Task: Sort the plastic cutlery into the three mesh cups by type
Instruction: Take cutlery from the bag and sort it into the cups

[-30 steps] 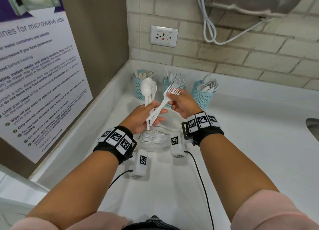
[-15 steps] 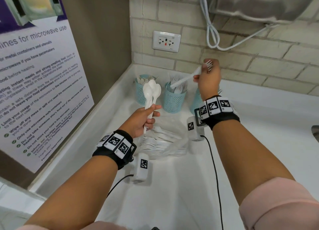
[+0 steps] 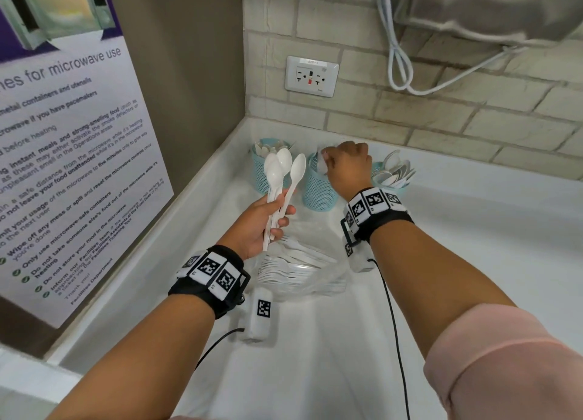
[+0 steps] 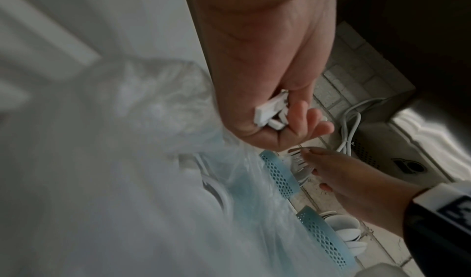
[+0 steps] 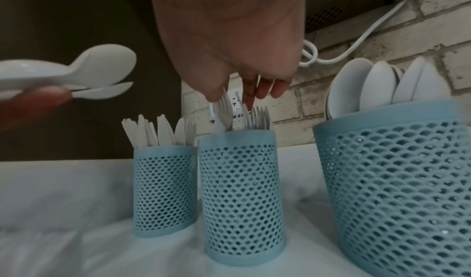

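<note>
Right hand (image 3: pixel 347 164) hovered over the middle mesh cup (image 3: pixel 320 189), fingertips on a fork (image 5: pixel 224 110), seemingly seating it among its kind.
Left hand (image 3: pixel 262 227) gripped three spoons (image 3: pixel 280 170) upright, apparently waiting for the right-hand cup (image 5: pixel 397 180).

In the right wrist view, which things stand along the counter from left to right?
The spoons held up by the left hand → the mesh cup with knives → the mesh cup with forks, the right hand above it → the mesh cup with spoons.
</note>
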Tool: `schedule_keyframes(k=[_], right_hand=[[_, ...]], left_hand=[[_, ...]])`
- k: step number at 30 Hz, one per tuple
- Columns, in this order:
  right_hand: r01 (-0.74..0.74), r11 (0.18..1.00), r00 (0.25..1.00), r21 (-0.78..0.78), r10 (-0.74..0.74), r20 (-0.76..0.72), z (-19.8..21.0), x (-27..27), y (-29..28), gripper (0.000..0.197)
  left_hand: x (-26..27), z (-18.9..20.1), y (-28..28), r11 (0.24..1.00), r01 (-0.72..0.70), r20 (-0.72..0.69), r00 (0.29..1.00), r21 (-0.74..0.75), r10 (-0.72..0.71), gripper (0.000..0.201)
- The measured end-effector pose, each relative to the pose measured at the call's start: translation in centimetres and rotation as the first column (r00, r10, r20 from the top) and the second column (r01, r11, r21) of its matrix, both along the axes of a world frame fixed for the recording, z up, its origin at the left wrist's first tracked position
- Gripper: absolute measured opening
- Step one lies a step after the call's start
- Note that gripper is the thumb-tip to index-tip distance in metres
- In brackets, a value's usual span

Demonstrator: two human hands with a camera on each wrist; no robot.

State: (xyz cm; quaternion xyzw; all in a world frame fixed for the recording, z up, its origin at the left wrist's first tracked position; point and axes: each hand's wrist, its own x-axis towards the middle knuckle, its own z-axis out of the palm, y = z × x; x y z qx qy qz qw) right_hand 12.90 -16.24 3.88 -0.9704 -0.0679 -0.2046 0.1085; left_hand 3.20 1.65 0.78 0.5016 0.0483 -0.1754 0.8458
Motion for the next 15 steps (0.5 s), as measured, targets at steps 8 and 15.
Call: schedule_keyframes(k=[8,15], right_hand=[[-0.1,0.964,0.98,0.248,0.052,0.191,1.6,-0.9,1.2,0.039],[-0.264,0.875,0.961,0.405,0.273,0.036,1.9,-3.6,2.6,0.041]], left_hand=[[0.0,0.1,-0.1,0.996,0.035,0.033,0.999,0.083,-0.038,0.041],[-0.3,0.5,-0.8,0.994,0.029,0.055,0.998,0.107,-0.035,0.038]])
